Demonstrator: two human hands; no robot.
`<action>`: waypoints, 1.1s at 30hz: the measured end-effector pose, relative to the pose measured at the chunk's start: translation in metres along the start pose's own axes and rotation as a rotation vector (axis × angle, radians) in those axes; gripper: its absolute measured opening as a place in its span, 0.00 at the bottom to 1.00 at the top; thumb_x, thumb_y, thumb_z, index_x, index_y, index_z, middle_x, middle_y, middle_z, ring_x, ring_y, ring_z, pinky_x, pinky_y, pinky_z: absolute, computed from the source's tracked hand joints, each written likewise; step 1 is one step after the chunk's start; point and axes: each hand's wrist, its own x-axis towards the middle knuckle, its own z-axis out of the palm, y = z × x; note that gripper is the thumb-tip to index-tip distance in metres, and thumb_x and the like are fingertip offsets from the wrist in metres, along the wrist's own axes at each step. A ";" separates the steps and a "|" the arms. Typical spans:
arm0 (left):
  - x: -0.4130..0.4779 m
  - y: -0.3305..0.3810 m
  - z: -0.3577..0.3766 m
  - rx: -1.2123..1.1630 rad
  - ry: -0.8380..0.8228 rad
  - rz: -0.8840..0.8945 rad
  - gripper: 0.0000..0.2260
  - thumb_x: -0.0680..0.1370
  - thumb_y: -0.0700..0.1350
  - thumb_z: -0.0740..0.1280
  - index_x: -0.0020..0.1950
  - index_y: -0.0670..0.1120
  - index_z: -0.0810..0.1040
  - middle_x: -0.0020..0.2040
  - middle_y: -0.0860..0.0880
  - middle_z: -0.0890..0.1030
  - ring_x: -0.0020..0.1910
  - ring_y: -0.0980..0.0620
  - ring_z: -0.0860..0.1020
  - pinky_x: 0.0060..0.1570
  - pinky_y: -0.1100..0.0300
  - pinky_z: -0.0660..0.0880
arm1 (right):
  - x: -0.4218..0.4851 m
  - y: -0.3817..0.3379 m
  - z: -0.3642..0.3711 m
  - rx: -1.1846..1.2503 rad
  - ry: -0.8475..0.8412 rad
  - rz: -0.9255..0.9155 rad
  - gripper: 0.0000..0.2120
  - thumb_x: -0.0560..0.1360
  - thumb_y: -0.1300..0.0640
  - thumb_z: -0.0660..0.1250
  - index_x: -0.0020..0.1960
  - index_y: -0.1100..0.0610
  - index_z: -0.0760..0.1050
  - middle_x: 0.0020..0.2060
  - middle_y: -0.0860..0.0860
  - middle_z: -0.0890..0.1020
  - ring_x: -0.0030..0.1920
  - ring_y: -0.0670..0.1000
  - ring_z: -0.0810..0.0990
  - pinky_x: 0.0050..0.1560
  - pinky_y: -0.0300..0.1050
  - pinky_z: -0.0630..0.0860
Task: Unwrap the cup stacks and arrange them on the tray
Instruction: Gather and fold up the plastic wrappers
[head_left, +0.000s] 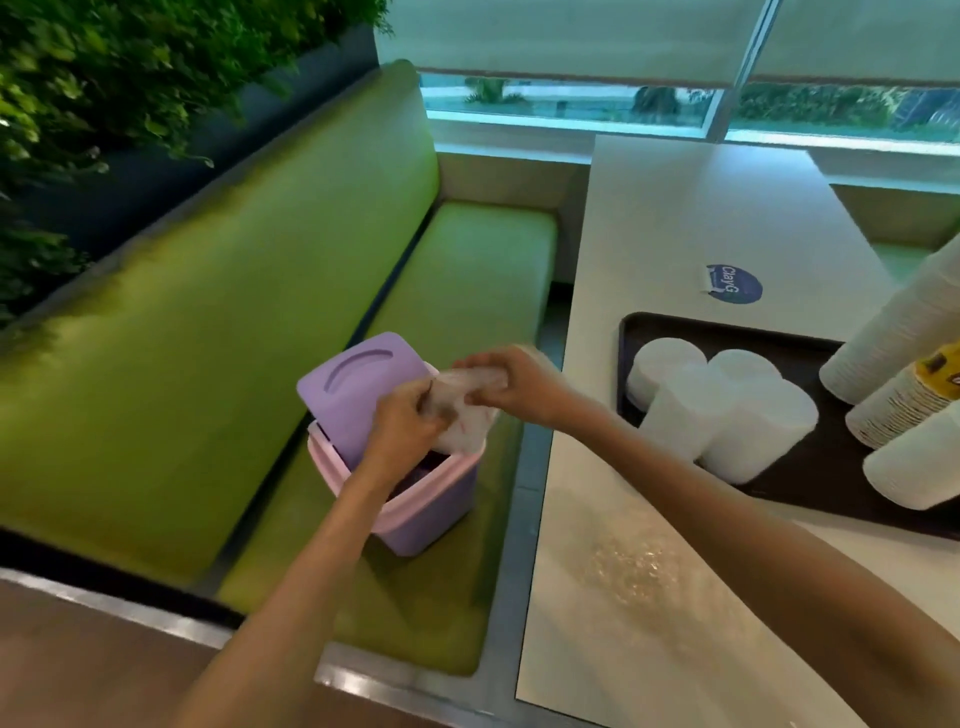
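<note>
Head view: a dark tray (727, 332) lies on a white table (675, 218), and everything else is placed from it. On the tray's left part stand four short white cup stacks (727, 415), mouths down and touching one another. On its right part, taller cup stacks (893, 338) lean toward the right edge of the picture; one of them shows brown rims and a yellow label.

Left of the tray, past the table edge, a purple swing-lid bin (431, 499) sits on a green bench (208, 364), its lid (358, 384) tipped up on the side away from the tray. Both hands are over the bin's mouth, holding a crumpled clear plastic wrap (462, 415) between them. The left hand (402, 421), farther from the tray, has its fingers curled tight around the wrap's lower part. The right hand (511, 384), nearer the tray, pinches the wrap's upper end with bent fingers. Both hands are blurred, so single fingertips cannot be told.

Behind the tray, a round blue sticker (733, 283) is on the tabletop. In front of the tray a shiny clear patch (639, 566) lies on the table; what it is cannot be told.
</note>
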 end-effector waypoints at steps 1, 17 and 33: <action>0.004 -0.010 -0.003 0.001 0.026 -0.020 0.08 0.74 0.38 0.70 0.39 0.48 0.74 0.34 0.50 0.77 0.37 0.48 0.74 0.35 0.63 0.71 | 0.010 -0.001 0.008 -0.059 -0.023 -0.018 0.18 0.71 0.58 0.74 0.61 0.54 0.80 0.51 0.51 0.84 0.49 0.48 0.80 0.47 0.40 0.70; 0.017 -0.111 0.020 0.252 -0.226 -0.300 0.11 0.75 0.44 0.66 0.49 0.45 0.64 0.46 0.45 0.80 0.46 0.38 0.78 0.42 0.49 0.72 | 0.061 0.039 0.119 -0.654 -0.370 -0.087 0.10 0.76 0.62 0.60 0.57 0.59 0.71 0.50 0.57 0.81 0.51 0.60 0.79 0.41 0.46 0.65; 0.027 -0.140 0.035 0.559 -0.234 -0.421 0.19 0.79 0.43 0.63 0.67 0.38 0.64 0.65 0.36 0.69 0.60 0.35 0.73 0.51 0.46 0.70 | 0.078 0.071 0.172 -0.439 -0.429 0.097 0.36 0.73 0.59 0.68 0.76 0.61 0.55 0.71 0.58 0.66 0.70 0.59 0.65 0.66 0.51 0.68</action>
